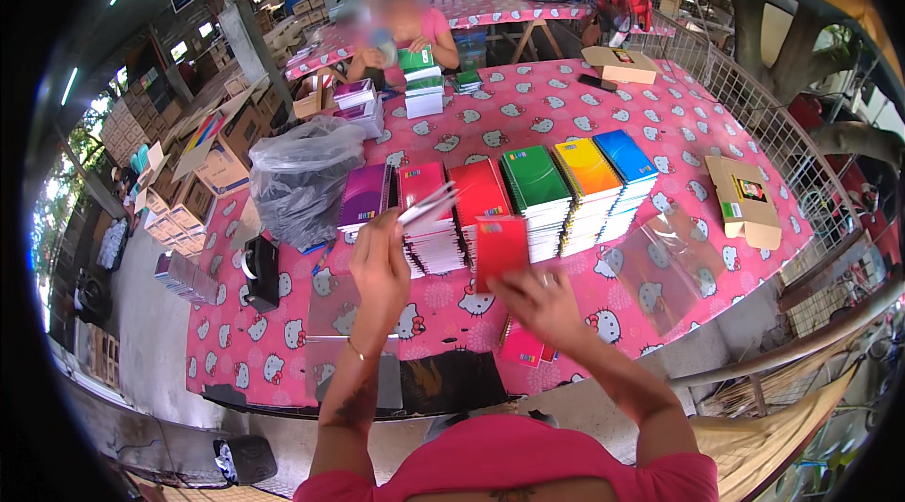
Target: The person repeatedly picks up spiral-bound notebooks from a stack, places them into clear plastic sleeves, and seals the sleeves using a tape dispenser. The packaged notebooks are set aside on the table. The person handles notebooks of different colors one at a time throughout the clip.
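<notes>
My left hand [379, 257] is raised, pinching a thin, blurred white-edged notebook [429, 206] above the pink stack. My right hand [545, 302] grips a small red notebook [501, 252] by its lower part, in front of the red stack. Spiral notebooks stand before me in a row of tall stacks: purple [366, 193], pink [420, 185], red [478, 185], green [537, 174], yellow [586, 165] and blue [624, 155]. Below my right hand lie some pink and red notebooks [521, 345], partly hidden by my wrist.
A grey plastic bag [306, 186] and a black tape dispenser [260, 273] sit on the left. Clear plastic sheets [665, 266] and an opened cardboard box [742, 202] lie on the right. Across the pink-covered table, a person [415, 31] handles green notebooks [422, 84].
</notes>
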The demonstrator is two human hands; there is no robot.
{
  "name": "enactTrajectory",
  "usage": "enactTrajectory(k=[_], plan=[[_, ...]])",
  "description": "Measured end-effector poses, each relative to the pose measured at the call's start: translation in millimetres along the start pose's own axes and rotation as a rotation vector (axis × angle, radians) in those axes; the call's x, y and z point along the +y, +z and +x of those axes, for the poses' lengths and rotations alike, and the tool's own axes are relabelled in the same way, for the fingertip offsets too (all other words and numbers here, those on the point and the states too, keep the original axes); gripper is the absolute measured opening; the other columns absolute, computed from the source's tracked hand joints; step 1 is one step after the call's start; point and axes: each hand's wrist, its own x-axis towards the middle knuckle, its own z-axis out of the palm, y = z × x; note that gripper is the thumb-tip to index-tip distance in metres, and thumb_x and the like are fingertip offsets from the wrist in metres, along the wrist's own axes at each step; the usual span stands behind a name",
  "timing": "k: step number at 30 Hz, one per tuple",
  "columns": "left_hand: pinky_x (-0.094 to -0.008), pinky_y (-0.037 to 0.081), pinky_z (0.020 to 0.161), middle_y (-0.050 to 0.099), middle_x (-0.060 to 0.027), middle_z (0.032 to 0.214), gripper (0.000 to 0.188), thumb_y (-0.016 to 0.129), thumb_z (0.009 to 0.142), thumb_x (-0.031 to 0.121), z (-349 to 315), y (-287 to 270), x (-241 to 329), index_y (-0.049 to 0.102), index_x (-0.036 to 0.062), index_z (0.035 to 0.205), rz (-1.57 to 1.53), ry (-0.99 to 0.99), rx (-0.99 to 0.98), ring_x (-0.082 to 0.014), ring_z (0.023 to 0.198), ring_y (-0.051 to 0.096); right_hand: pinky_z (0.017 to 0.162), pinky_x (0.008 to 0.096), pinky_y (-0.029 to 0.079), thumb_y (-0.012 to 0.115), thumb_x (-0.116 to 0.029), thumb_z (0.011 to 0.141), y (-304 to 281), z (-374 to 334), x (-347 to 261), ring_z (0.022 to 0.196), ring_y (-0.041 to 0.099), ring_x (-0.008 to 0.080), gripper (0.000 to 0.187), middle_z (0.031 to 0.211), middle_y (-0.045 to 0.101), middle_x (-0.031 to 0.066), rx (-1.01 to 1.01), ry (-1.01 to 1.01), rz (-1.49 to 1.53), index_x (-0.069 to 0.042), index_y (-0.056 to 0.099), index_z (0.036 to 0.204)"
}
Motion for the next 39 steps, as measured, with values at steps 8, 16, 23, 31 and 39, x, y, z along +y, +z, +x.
enactTrajectory(k=[8,16,23,31,39], plan=[[-0.0515,0.041,0.107,0.056,-0.0191,0.137,0.032,0.059,0.097,0.015,-210,77,47,0.06,0.0009,0.125,-0.429,0.271,-0.539,-0.0361,0.132,0.051,0.087,0.0386,0.045,0.068,-0.01,0.088,86,-191,9,0.102,0.06,0.0267,0.033,0.108,0.062,0.0097,0.374,0.934,1.215,-0.004,0.062,0.12],[-0.0565,0.031,0.113,0.054,-0.0203,0.139,0.045,0.064,0.094,0.02,-57,135,71,0.056,-0.0012,0.133,-0.053,0.338,-0.379,-0.035,0.135,0.047,0.106,0.0493,0.039,0.059,0.007,0.081,-11,-7,122,0.127,0.051,0.0353,0.053,0.131,0.056,0.0165,0.299,0.479,-0.243,-0.006,0.057,0.132],[-0.0422,0.054,0.075,0.068,-0.0111,0.087,0.028,0.067,0.086,0.01,32,106,62,0.064,0.0027,0.113,-0.077,0.343,-0.23,-0.0301,0.078,0.067,0.097,0.0476,0.044,0.069,-0.004,0.079,-20,-41,119,0.11,0.06,0.0268,0.034,0.115,0.06,0.0071,0.187,0.261,-0.165,-0.011,0.07,0.112],[-0.0439,0.052,0.056,0.064,-0.0124,0.069,0.032,0.062,0.093,0.036,-90,141,89,0.064,0.0056,0.083,-0.086,0.309,-0.878,-0.0311,0.058,0.064,0.088,0.0398,0.047,0.067,-0.009,0.088,98,-201,24,0.103,0.06,0.0243,0.022,0.106,0.062,0.0112,0.345,0.707,0.967,-0.005,0.065,0.109],[-0.0438,0.054,0.075,0.07,-0.0163,0.099,0.035,0.069,0.092,0.025,-62,97,41,0.064,0.0073,0.122,-0.268,0.128,-0.238,-0.0356,0.088,0.068,0.102,0.0504,0.042,0.063,0.007,0.076,-10,-6,151,0.128,0.048,0.0401,0.065,0.147,0.042,0.0191,0.334,0.544,-0.017,-0.01,0.051,0.138]])
